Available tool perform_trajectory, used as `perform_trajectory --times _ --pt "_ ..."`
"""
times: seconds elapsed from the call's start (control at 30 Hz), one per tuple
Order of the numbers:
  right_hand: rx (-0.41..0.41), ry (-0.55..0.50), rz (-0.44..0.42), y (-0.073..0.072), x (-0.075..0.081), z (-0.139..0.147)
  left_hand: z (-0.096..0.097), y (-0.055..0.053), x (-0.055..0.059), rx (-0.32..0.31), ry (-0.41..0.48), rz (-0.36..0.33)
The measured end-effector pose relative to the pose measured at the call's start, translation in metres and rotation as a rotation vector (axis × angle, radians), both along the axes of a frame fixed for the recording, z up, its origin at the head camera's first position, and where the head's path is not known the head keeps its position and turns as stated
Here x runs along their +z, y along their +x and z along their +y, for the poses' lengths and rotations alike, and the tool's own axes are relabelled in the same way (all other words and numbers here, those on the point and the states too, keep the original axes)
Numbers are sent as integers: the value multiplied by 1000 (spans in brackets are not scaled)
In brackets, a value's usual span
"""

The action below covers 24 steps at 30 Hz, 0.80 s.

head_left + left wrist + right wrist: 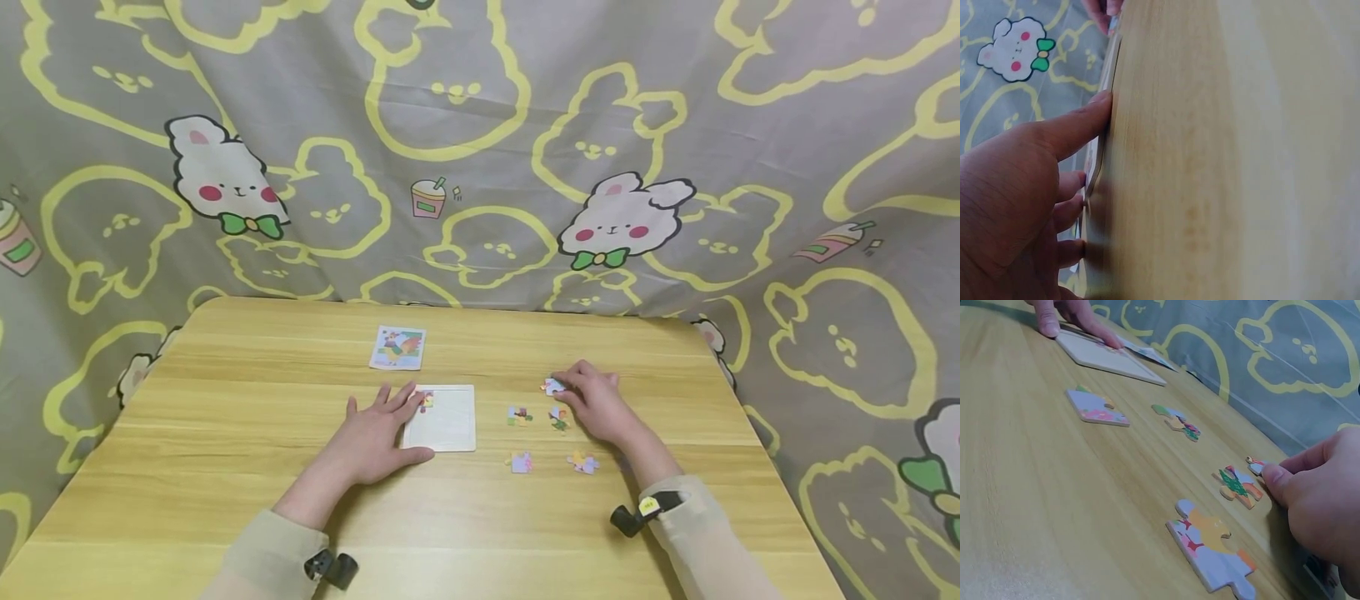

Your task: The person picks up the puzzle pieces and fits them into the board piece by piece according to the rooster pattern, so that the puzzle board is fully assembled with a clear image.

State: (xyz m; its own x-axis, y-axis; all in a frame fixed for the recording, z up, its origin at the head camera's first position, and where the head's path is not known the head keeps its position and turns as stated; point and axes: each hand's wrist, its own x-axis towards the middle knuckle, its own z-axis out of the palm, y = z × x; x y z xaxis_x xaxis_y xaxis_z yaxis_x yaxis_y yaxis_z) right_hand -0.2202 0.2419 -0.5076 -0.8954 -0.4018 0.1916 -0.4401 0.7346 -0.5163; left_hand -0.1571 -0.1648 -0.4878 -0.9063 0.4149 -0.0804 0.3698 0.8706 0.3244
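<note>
My left hand [372, 437] is spread flat at the left side of a white puzzle tray [448, 432]. Its index fingertip lies beside a small puzzle piece [428, 400] in the tray's upper left corner, and the thumb touches the tray's near edge [1102, 134]. Over at the right, my right hand [600, 408] pinches a light blue puzzle piece [552, 386] between thumb and index finger. In the right wrist view the thumb covers part of that piece [1255, 466]. Close below it lies a piece with a green pattern [558, 419].
More loose pieces lie between the tray and my right arm: one brown and green [519, 416], one lilac [521, 462], one yellow and lilac [582, 462]. A picture card of a rooster [397, 348] lies behind the tray. A patterned curtain [480, 167] hangs along the table's far edge.
</note>
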Motion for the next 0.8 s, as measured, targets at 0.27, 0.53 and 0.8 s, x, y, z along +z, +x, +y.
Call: perform_trajectory --times 0.27,0.53,0.8 --pt "19 32 -54 0 3 -3 0 1 0 2 0 -1" --pt "26 18 -94 -1 7 -5 1 2 0 2 5 9" --pt "12 -14 -76 1 8 -3 0 1 0 4 2 7"
